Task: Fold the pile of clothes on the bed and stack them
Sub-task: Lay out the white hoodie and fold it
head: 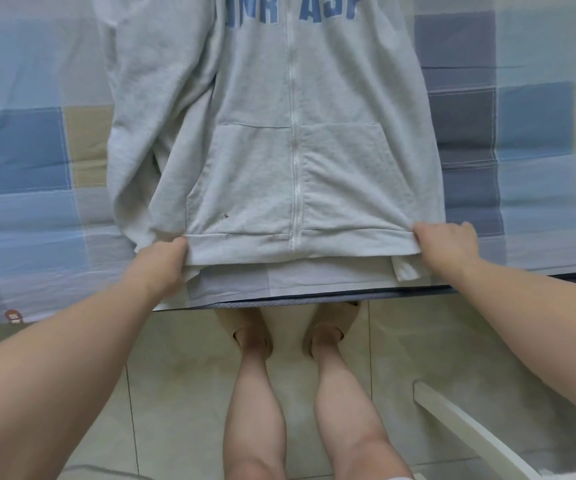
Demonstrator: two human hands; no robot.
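Observation:
A light grey zip-up hoodie [279,133] with blue letters across the chest lies front side up on the bed, its hem toward me at the bed's near edge. My left hand [162,261] grips the hem's left corner. My right hand [449,244] grips the hem's right corner. The left sleeve lies folded along the hoodie's left side, and a cuff [406,270] sticks out below the hem by my right hand. The hood and the top of the garment are cut off by the frame's upper edge.
The bed carries a patchwork sheet [539,116] of blue, grey and beige squares. Its near edge [279,301] runs across the middle of the view. Below it are a tiled floor [182,393], my legs and slippered feet, and a white bar [466,431] at lower right.

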